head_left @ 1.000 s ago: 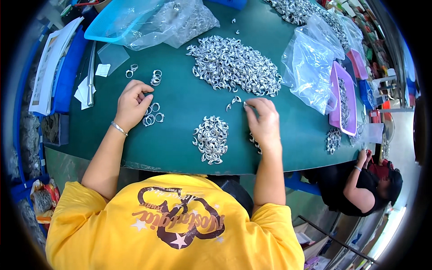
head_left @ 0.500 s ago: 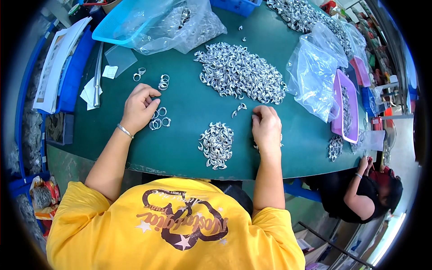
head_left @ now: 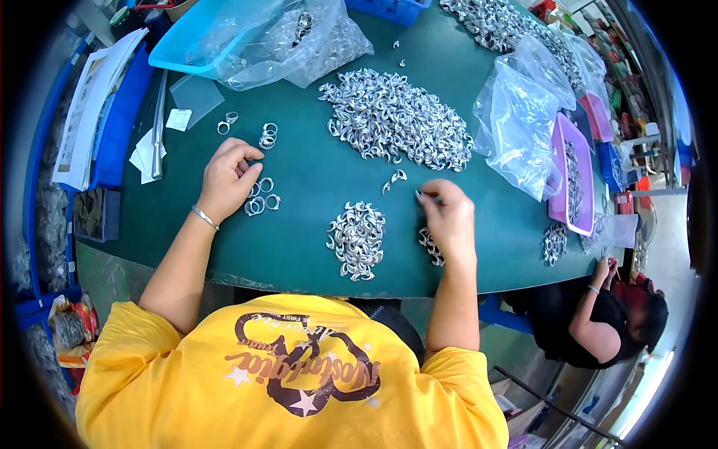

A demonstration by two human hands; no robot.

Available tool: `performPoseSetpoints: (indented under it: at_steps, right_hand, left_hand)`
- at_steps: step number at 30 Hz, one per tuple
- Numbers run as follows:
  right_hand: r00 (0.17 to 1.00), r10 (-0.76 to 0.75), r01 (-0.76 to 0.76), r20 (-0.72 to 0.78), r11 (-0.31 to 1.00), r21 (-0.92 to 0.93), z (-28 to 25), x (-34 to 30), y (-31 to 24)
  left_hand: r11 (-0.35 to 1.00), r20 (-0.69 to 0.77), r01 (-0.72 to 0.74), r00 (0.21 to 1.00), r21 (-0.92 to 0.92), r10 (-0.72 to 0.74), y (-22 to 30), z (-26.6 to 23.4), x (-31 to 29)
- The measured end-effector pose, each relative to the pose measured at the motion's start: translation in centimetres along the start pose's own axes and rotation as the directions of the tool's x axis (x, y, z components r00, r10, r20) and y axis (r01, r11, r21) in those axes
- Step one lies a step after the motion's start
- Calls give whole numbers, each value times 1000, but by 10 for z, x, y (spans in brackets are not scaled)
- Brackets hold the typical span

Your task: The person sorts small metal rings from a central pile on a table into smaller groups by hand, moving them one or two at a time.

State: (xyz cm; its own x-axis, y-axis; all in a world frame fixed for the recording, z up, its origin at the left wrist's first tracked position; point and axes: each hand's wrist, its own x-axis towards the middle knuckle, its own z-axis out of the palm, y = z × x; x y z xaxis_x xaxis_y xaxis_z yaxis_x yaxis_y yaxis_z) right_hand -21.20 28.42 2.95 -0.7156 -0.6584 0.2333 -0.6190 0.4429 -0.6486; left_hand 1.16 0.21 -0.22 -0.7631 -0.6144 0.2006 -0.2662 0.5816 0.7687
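Note:
My left hand (head_left: 230, 181) rests on the green table with its fingers loosely bent and the thumb apart from the index finger; nothing shows between them. Just beside it lie several silver rings (head_left: 256, 205), and past the fingertips is a small stack of rings (head_left: 268, 136). My right hand (head_left: 451, 218) is closed in a pinch, with the tip of a small silver curved piece (head_left: 419, 194) showing at its fingers. Partly under that hand sits a small group of silver pieces (head_left: 431, 247). Left of it is a small pile of curved pieces (head_left: 357, 241); two loose pieces (head_left: 393, 179) lie farther off.
A large heap of curved silver pieces (head_left: 396, 120) covers the table's middle. Clear plastic bags (head_left: 516, 127) and a pink basket (head_left: 588, 187) stand right. A blue basket (head_left: 176, 56), a metal rod (head_left: 158, 127) and papers are left. Another person (head_left: 598, 322) sits at the right.
My right hand has shifted slightly right and turned, uncovering the small group of pieces beneath it. A piece's tip now shows at its fingers. My left hand has hardly moved.

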Motion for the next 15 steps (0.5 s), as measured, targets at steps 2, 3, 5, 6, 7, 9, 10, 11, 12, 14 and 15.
performPoseSetpoints:
  at_steps: [2, 3, 5, 6, 7, 9, 10, 11, 12, 14, 15]
  right_hand:
    - [991, -135, 135, 11, 983, -126, 6, -2, 2]
    - [988, -152, 149, -9, 979, -141, 7, -4, 4]
    - [998, -67, 67, 3, 997, -49, 9, -5, -6]
    - [1000, -25, 25, 13, 1000, -3, 10, -6, -12]
    - [996, 62, -71, 64, 988, 140, 12, -9, -23]
    - [966, 34, -117, 255, 941, 318, 14, -11, -39]
    - [937, -7, -121, 351, 932, 341, 9, -10, -48]
    - [963, -96, 24, 250, 961, 277, 14, -8, -46]
    - [969, -195, 163, 154, 967, 197, 21, -3, -40]
    - [941, -338, 338, 11, 941, 33, 34, 7, -30]
    - [948, -316, 316, 28, 949, 1, 34, 5, -27]
  left_hand:
    - [1000, -1, -2, 1000, -2, 2, 0, 0, 0]
    - [1000, -1, -7, 1000, -7, 7, 0, 1, 1]
    - [1000, -5, -11, 1000, -8, 11, 2, 0, 0]
    - [1000, -2, -4, 1000, -4, 4, 2, 0, 0]
    - [1000, -3, 1, 1000, -1, -1, 1, 0, 0]
    - [1000, -8, 14, 1000, 4, -14, 1, -2, -2]
    - [1000, -11, 16, 1000, 1, -16, 2, -1, -1]
    - [1000, -15, 18, 1000, -2, -18, 3, -1, -1]
    - [1000, -16, 13, 1000, 1, -13, 3, -2, 0]
    - [1000, -12, 4, 1000, 0, -4, 3, 0, 1]
    - [1000, -7, 5, 1000, -7, -5, 4, 1, 1]
